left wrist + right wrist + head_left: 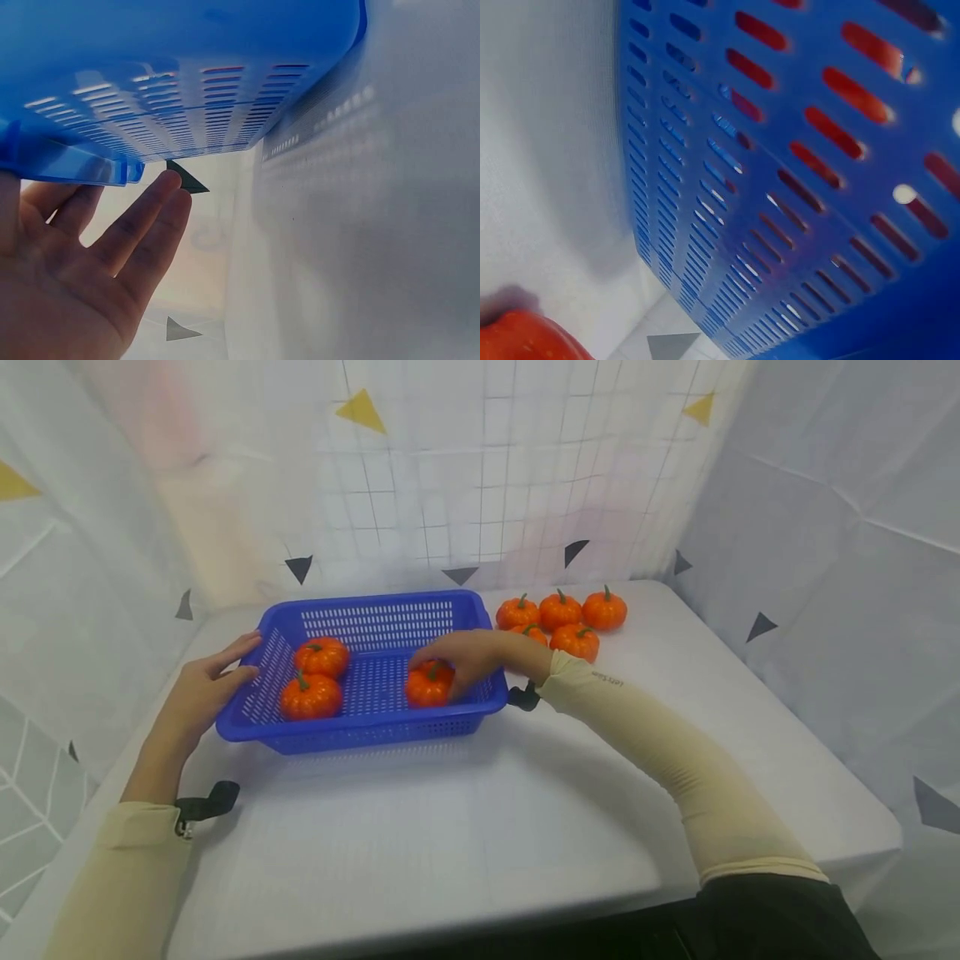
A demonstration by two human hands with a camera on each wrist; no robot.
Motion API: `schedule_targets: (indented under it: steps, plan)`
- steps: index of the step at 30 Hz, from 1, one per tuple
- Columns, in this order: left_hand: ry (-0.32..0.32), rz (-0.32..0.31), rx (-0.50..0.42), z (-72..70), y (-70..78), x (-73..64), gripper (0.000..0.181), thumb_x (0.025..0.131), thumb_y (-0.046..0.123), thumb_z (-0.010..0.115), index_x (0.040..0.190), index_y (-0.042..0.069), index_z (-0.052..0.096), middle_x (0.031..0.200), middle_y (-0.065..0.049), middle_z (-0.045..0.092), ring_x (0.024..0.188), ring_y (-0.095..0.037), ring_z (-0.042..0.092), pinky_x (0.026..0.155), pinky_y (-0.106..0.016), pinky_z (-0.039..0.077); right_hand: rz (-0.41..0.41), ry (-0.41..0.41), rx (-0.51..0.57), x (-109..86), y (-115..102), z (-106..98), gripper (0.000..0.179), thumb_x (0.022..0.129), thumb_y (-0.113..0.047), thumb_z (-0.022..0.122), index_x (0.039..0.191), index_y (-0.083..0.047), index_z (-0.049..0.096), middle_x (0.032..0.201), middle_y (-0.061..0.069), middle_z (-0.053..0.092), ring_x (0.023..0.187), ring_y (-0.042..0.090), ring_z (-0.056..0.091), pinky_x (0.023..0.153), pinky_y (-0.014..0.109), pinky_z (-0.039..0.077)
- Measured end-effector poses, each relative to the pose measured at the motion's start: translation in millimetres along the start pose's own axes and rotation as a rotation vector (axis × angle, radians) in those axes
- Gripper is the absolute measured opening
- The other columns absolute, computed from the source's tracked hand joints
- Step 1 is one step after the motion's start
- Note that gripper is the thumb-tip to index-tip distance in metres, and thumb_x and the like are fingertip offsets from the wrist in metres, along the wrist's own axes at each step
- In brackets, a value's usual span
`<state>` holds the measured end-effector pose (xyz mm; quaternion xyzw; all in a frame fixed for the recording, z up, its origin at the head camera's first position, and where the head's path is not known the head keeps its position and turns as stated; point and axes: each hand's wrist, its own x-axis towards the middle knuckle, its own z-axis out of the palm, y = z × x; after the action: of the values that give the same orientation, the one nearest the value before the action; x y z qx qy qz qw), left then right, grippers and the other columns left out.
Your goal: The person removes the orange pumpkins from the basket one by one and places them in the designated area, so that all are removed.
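A blue slotted plastic basket (360, 727) stands on the white table with two small orange pumpkins, one in back (324, 657) and one in front (311, 698), at its left side. Inside its right end my right hand (471, 653) grips a third pumpkin (429, 687) from above, fingers and thumb around it. My left hand (197, 693) rests at the basket's left rim. In the left wrist view its fingers (150, 247) are fairly straight, right at the rim. The basket wall (705, 172) hides the right hand in the right wrist view; orange shows through the slots.
Several more pumpkins (574, 643) sit in a cluster on the table right of the basket, just behind my right wrist. White sheeting (420, 485) with coloured triangles rises behind the table and on both sides. The table's front edge (480, 917) is near my body.
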<state>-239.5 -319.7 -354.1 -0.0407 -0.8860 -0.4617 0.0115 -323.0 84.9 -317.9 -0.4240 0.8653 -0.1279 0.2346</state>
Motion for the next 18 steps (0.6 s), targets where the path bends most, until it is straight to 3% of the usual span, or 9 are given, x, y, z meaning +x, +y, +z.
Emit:
schedule_targets:
  steps: [6,11,18]
  plan:
    - [0.001,-0.004,-0.001,-0.1,-1.3,1.5,0.061,0.109,0.041,0.053,0.164,0.023,0.033,0.171,-0.002,0.021,0.156,-0.038,0.013,0.117,-0.068,0.021,0.036,0.080,0.215,-5.0,3.0,0.3,0.072,0.083,-0.017,0.088,0.147,-0.034,0.058,0.145,-0.009,0.052,0.129,0.016,0.046,0.109,0.044,0.044]
    - [0.001,-0.006,0.008,0.2,-0.5,1.2,0.063,0.108,0.044,0.053,0.164,0.022,0.033,0.171,-0.002,0.021,0.156,-0.036,0.013,0.118,-0.066,0.021,0.045,0.114,0.278,-6.7,4.4,0.5,0.075,0.080,-0.023,0.091,0.145,-0.038,0.059,0.140,-0.010,0.054,0.128,0.017,0.047,0.108,0.046,0.045]
    - [0.007,-0.008,-0.002,0.8,-3.4,0.4,0.062,0.108,0.044,0.054,0.163,0.024,0.034,0.170,-0.001,0.021,0.156,-0.036,0.013,0.118,-0.067,0.020,-0.009,0.138,0.292,-7.1,6.2,-1.3,0.078,0.077,-0.032,0.094,0.147,-0.037,0.059,0.138,-0.009,0.056,0.127,0.017,0.048,0.106,0.043,0.045]
